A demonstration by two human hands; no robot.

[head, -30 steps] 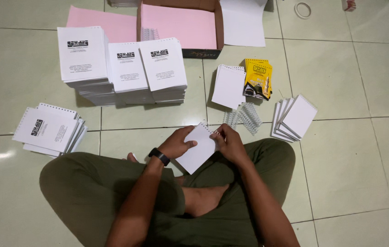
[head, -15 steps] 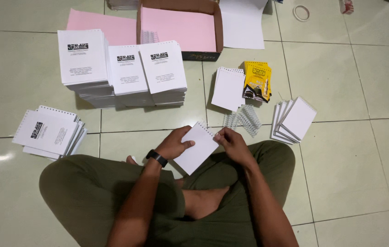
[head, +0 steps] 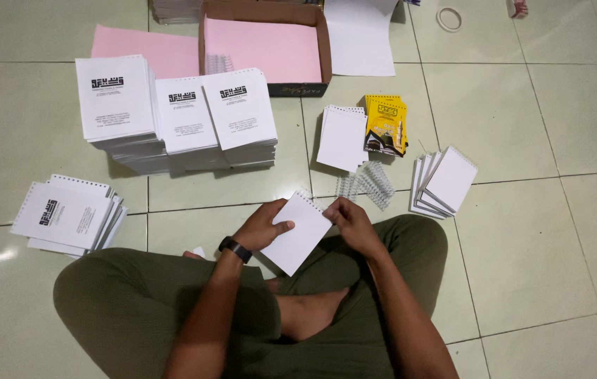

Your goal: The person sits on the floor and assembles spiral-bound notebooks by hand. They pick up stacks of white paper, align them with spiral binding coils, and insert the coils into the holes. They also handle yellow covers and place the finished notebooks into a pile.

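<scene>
I sit cross-legged on a tiled floor. My left hand holds a small white booklet by its left edge, its punched top edge pointing away from me. My right hand grips the booklet's upper right corner. A black watch is on my left wrist. Just beyond my hands lies a heap of white plastic binding combs on the floor.
Three tall stacks of printed white booklets stand ahead on the left; bound booklets lie at my left. White sheets, yellow covers and fanned white pads sit to the right. A cardboard box with pink paper is beyond.
The booklet has turned slightly in my hands and my right hand has shifted along its upper corner. Everything on the floor stays put.
</scene>
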